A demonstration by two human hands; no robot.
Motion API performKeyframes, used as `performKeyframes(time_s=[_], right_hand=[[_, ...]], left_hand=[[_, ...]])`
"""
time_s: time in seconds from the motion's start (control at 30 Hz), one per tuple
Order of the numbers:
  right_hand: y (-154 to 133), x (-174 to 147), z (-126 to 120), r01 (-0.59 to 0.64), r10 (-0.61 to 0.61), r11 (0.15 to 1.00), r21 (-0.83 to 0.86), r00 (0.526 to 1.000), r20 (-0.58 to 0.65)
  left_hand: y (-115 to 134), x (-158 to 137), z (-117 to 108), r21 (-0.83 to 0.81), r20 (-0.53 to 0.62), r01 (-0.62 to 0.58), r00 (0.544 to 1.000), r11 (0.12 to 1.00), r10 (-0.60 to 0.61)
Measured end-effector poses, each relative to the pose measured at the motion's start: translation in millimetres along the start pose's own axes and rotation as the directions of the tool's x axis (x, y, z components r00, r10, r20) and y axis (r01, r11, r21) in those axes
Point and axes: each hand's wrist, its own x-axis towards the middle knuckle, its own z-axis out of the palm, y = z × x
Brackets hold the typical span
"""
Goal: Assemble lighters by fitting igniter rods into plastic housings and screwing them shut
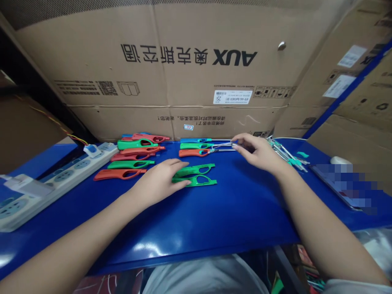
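My left hand (167,177) is closed around the left ends of two green lighter casings (204,180), which lie side by side just above the blue table. Its fingers hide those ends. My right hand (257,152) pinches the far end of a thin metal rod with a white wire (222,145). The exact grip is partly hidden by the fingertips. That rod lies at a row of three lighters with metal rods: a blue one (191,141), a green one (192,145) and an orange one (192,153). Beyond my right hand lies a pile of metal rods with teal parts (288,154).
Red, green and orange lighter casings (131,154) lie stacked at the left. A white power strip (73,175) runs along the table's left side. A cardboard wall (190,81) stands behind. A phone-like flat device (337,188), partly blurred out, lies at right.
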Motion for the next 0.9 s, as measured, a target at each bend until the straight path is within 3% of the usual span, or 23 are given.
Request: performKeyframes(time_s=[0.2, 0.47, 0.57, 0.77, 0.83, 0.9], right_hand=[[-21, -4, 24, 0.031, -0.056, 0.982, 0.186, 0.989, 0.134], [-31, -4, 32, 0.078, -0.130, 0.981, 0.176, 0.943, 0.305], [-29, -4, 30, 0.073, -0.148, 0.979, 0.192, 0.899, 0.412], [-33, -5, 29, -0.060, -0.163, 0.949, 0.310, 0.748, 0.643], [-35, -5, 28, -0.095, -0.153, 0.942, 0.323, 0.735, 0.660], [-36, -5, 27, -0.130, -0.116, 0.939, 0.319, 0.753, 0.647]], left_hand=[[14, 0, 14, -0.292, -0.188, -0.074, 0.982, 0.954, 0.019], [21, -3, 21, -0.440, -0.212, -0.109, 0.977, 0.891, 0.015], [24, -3, 20, -0.478, -0.226, -0.096, 0.974, 0.873, -0.016], [21, 0, 16, -0.431, -0.251, -0.070, 0.967, 0.900, -0.045], [18, 2, 17, -0.414, -0.227, -0.064, 0.973, 0.908, -0.035], [15, 3, 18, -0.407, -0.182, -0.038, 0.982, 0.913, -0.041]])
